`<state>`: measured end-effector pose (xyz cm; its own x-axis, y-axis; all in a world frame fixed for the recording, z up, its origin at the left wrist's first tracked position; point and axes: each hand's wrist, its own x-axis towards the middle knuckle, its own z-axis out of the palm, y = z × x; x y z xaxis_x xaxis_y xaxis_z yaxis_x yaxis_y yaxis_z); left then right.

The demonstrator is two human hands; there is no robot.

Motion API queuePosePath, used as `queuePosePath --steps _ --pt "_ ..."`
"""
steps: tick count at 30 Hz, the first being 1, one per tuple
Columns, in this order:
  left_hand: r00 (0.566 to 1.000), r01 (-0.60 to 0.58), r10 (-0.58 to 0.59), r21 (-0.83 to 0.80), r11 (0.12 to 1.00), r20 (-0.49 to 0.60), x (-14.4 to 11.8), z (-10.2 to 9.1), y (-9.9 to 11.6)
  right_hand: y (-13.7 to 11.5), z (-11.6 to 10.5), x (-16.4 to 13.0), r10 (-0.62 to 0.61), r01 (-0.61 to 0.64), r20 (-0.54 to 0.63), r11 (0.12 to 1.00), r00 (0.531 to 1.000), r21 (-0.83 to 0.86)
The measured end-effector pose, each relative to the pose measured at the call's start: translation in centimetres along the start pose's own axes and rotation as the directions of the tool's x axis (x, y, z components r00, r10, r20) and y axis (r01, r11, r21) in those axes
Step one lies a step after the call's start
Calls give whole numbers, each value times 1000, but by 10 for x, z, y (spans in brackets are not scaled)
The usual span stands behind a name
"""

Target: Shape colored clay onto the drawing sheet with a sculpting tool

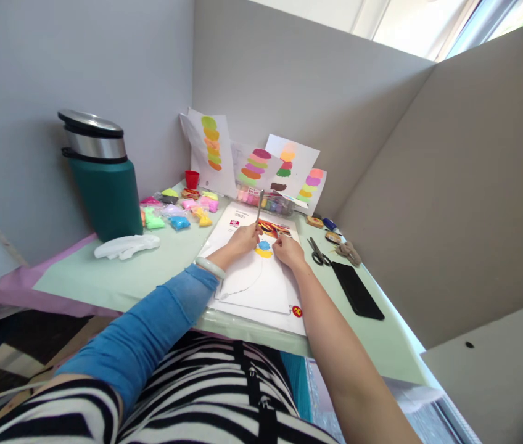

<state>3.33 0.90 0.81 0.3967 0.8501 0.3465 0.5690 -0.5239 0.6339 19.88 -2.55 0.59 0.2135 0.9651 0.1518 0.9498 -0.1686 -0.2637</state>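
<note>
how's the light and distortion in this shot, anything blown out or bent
Head view: daylight from the window at top right is blown out to white; wide-lens bending tilts the grey walls and stretches the forearms; the desk is evenly lit, small items near the hands look soft.

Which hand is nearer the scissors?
Right. The right hand rests on the paper just left of the scissors; the left hand, gripping a thin tool, sits farther left, beyond the right hand.
</note>
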Motion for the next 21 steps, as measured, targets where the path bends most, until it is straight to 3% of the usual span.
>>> queuePosePath --steps 8,12,15,21 --pt "997 -72 72 -27 997 -7 -4 -4 9 -1 0 -1 8 -8 -30 1000 1000 20" --pt "994 -105 104 40 994 16 -5 -4 11 0 -1 -1 17 17 -184 984 983 180" --pt "984 -179 177 92 979 37 -5 -3 10 -2 -5 -3 1 107 -305 935 952 339" --pt "964 -252 238 111 961 120 -4 0 5 -12 -9 -13 -185 325 -297 775 937 541"
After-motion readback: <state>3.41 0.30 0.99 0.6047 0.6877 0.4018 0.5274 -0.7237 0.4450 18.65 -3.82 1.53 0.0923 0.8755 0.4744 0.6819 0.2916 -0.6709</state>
